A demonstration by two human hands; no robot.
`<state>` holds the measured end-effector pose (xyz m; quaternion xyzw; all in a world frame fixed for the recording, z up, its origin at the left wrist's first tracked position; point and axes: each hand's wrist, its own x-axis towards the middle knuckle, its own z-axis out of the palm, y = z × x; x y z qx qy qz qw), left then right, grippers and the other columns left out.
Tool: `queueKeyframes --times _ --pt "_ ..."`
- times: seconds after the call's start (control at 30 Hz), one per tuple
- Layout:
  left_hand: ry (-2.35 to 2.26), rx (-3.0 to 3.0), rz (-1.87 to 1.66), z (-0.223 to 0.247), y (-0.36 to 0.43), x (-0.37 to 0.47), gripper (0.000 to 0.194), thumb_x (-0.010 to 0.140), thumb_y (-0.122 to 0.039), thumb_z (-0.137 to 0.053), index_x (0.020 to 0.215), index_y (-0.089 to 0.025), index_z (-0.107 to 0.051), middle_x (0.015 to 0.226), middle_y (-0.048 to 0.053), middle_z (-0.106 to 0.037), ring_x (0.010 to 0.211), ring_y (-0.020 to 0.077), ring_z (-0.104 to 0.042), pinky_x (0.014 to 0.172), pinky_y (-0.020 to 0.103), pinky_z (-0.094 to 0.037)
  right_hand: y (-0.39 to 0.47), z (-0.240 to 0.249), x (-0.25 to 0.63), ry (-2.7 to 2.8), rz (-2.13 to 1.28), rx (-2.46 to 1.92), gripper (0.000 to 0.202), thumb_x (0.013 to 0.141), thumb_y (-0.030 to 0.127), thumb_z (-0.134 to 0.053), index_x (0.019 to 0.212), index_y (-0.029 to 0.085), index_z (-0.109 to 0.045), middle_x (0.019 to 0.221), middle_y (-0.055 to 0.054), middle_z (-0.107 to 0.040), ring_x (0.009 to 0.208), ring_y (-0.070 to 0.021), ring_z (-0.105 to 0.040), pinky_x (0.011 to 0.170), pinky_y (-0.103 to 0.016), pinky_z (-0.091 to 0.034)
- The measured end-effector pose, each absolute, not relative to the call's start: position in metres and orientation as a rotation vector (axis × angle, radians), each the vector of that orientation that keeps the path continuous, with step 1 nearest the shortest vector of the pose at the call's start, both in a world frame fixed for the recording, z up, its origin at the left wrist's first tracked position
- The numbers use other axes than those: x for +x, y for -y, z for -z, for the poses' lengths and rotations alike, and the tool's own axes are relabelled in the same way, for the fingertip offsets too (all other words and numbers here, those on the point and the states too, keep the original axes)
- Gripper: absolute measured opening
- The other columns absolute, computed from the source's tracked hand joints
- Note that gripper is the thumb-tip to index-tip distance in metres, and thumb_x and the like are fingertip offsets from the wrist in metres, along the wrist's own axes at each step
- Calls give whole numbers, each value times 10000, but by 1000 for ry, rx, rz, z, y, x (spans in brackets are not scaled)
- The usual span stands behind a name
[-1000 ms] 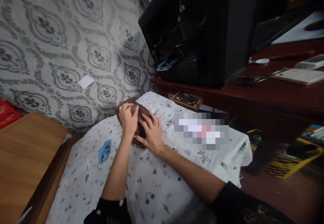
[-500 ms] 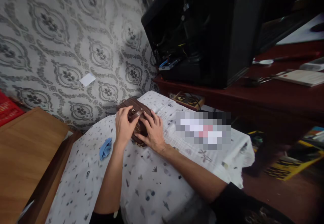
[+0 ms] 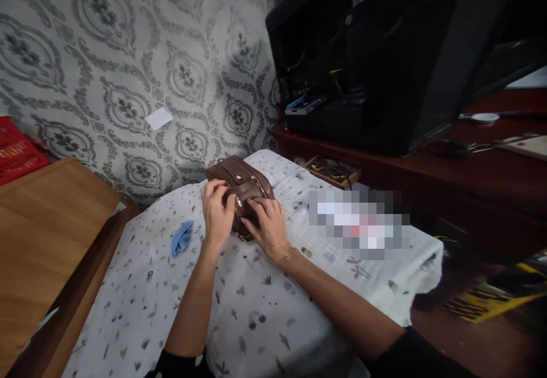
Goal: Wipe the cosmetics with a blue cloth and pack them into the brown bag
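A brown leather handbag [image 3: 241, 174] with gold-coloured studs, zips and a short chain lies on the patterned white cloth [image 3: 239, 287]. My left hand [image 3: 219, 210] grips its left side, fingers curled over the top and thumb near the strap. On the near right side, my right hand [image 3: 268, 224] is closed on the bag, its fingers bent at the edge by a zip. The fingertips of both hands are partly hidden against the leather. Left of my left wrist lies a crumpled blue cloth [image 3: 182, 238], touched by neither hand.
A large black computer case [image 3: 367, 76] stands on a dark red desk [image 3: 431, 179] at the right. Below it sits a small tray with glasses [image 3: 331, 170]. A blurred-out item lies on the cloth's right. A wooden cabinet [image 3: 51, 224] borders the left, before the papered wall.
The view has shifted, so most things appear farther right. My hands have slid to the bag's nearer part, and more of its top and studs now shows.
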<state>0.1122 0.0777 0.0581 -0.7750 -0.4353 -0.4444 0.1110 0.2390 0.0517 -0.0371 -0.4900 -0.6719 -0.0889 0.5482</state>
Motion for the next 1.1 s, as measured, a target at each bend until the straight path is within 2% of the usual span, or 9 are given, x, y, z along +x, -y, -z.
queueKeyframes --times 0.17,0.33,0.47,0.57,0.67,0.83,0.9,1.0,1.1 --pt "1125 -2358 1195 -51 -67 112 188 895 -108 -494 937 -207 -648 1090 84 -620 1221 260 -507 1092 462 -414 -52 37 239 1598 156 -1193 334 963 366 -543 1245 197 -603 1164 -122 -626 1056 -292 -515 897 -440 -403" --pt "1190 -2232 1303 -31 -51 112 169 950 -199 -507 1086 -180 -606 1119 119 -579 1143 259 -528 1008 445 -458 -52 35 240 1562 79 -1213 262 953 393 -537 1090 200 -650 1077 -117 -623 1008 -289 -529 869 -434 -425" --pt "1111 -2238 1181 -8 -32 113 159 974 -174 -458 1036 -160 -604 1008 111 -611 1030 244 -558 937 404 -478 -55 30 246 1403 -117 -1078 202 955 329 -492 954 202 -650 942 -84 -649 921 -251 -584 839 -408 -463" --pt "1003 -2307 917 4 -25 115 351 967 -92 -378 1247 -129 -588 1197 146 -655 1192 262 -541 1052 436 -419 -62 29 254 1161 -383 -953 189 925 311 -494 951 198 -644 897 -63 -682 845 -216 -630 795 -378 -512" --pt "1007 -2293 684 13 -26 117 507 960 -87 -364 1451 -149 -473 1421 131 -587 1377 276 -446 1164 505 -303 -69 29 262 997 -612 -863 201 882 330 -541 978 192 -650 841 -44 -705 763 -191 -651 746 -356 -544" --pt "1052 -2247 519 29 -33 117 555 965 -113 -370 1512 -190 -424 1522 92 -508 1447 261 -394 1214 531 -244 -70 32 271 988 -646 -863 229 875 348 -554 1012 187 -641 773 -21 -686 678 -161 -632 684 -326 -550" --pt "1029 -2232 534 35 -36 116 546 970 -115 -377 1504 -210 -442 1532 81 -498 1454 257 -391 1223 530 -233 -68 31 273 1066 -514 -929 286 883 327 -559 1127 193 -625 819 -24 -679 689 -165 -626 678 -330 -552" --pt "984 -2195 621 42 -40 117 480 980 -167 -434 1446 -242 -525 1511 87 -522 1446 271 -411 1224 548 -234 -65 26 272 1250 -280 -1003 428 888 267 -566 1314 228 -576 1021 -67 -656 771 -184 -634 712 -356 -573" --pt "954 -2174 673 46 -42 118 434 981 -200 -468 1402 -220 -573 1498 108 -532 1457 277 -399 1228 554 -237 -66 18 272 1377 -140 -978 384 916 241 -546 1292 248 -623 1176 -109 -616 978 -233 -652 832 -404 -589"
